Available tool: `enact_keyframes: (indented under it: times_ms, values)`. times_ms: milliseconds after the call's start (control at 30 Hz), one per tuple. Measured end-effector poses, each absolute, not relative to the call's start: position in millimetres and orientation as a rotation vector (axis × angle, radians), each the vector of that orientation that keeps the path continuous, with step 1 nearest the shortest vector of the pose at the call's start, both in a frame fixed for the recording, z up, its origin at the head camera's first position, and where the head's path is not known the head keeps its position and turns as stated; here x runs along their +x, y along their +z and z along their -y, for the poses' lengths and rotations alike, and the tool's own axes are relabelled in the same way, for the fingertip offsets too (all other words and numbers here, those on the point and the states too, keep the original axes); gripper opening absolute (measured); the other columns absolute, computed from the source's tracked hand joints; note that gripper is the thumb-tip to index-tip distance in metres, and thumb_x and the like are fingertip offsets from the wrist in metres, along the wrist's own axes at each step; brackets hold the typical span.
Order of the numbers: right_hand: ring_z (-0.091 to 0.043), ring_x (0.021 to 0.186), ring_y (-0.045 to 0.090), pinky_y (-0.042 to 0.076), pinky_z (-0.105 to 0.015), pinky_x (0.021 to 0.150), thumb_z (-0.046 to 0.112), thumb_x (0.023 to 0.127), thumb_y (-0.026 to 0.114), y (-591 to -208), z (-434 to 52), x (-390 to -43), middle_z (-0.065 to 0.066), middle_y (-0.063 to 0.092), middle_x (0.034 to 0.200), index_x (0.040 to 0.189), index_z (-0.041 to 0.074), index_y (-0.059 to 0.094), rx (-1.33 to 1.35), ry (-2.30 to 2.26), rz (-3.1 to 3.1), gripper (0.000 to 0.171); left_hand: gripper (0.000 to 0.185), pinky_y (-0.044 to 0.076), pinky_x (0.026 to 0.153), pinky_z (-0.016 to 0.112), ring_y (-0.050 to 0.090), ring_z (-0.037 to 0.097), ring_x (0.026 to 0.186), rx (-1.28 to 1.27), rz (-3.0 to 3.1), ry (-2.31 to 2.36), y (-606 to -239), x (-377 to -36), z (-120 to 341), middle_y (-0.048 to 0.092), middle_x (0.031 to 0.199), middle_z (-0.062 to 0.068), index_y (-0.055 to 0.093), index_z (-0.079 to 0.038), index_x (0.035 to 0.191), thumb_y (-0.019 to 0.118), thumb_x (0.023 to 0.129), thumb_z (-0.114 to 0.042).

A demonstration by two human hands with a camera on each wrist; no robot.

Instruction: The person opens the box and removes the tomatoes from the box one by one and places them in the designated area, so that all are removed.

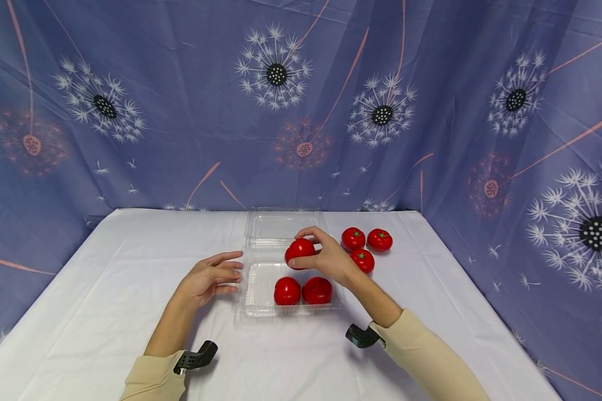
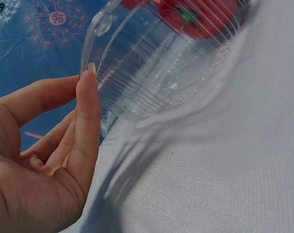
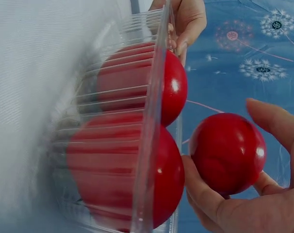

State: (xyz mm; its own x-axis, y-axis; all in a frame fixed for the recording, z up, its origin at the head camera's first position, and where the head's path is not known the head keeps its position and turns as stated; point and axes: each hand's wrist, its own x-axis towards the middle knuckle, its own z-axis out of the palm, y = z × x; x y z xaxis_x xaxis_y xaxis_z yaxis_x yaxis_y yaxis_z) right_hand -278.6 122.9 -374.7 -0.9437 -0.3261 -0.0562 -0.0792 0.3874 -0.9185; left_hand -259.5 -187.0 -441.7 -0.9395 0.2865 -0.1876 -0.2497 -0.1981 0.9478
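Note:
My right hand (image 1: 331,259) holds a red tomato (image 1: 300,253) between thumb and fingers, above the back right of a clear plastic clamshell container (image 1: 261,284). Two more tomatoes sit in the container's front right, one (image 1: 287,291) beside the other (image 1: 317,290). At the container's left edge is my left hand (image 1: 205,278). In the left wrist view, its thumb (image 2: 89,104) and index finger pinch the rim. The right wrist view shows the held tomato (image 3: 228,153) just past the rim, with fingers around it.
Three tomatoes with green stems lie together on the white cloth right of the container: one (image 1: 353,239) at the back left, one (image 1: 379,240) at the back right and one (image 1: 363,260) in front. The container's lid (image 1: 283,225) lies folded back toward the patterned curtain (image 1: 205,111).

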Motion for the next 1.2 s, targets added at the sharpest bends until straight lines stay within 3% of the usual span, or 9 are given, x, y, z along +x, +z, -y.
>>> enact_keyframes:
  times_ms: [167,533,1200]
  values:
    - [-0.031,0.119,0.055,0.058,-0.04,0.086,0.026,0.079,0.087,-376.3,-122.1,-279.1,-0.007,0.059,0.128,0.122,0.027,0.064,-0.369,-1.582,-2.441,0.048,0.067,0.063,0.072,0.03,0.071,0.016,0.086,0.044,-1.72,2.199,-441.1,-259.3,187.4,0.065,0.118,0.007,0.042,0.0,0.152,0.065,0.089,0.006]
    - [-0.027,0.114,0.06,0.057,-0.041,0.089,0.02,0.075,0.09,-375.6,-125.8,-277.2,-0.005,0.065,0.123,0.131,0.029,0.061,-0.387,-1.529,-2.44,0.063,0.067,0.063,0.071,0.03,0.072,0.016,0.085,0.043,-1.715,2.206,-440.6,-259.3,187.3,0.066,0.117,0.008,0.042,0.002,0.151,0.065,0.088,0.007]
    - [-0.028,0.114,0.062,0.059,-0.039,0.087,0.023,0.076,0.089,-374.6,-127.5,-273.9,-0.003,0.069,0.118,0.127,0.026,0.067,-0.356,-1.524,-2.522,0.055,0.065,0.062,0.072,0.03,0.071,0.016,0.086,0.024,-1.751,2.196,-442.0,-259.8,186.6,0.067,0.118,0.007,0.045,-0.001,0.15,0.066,0.088,0.004]
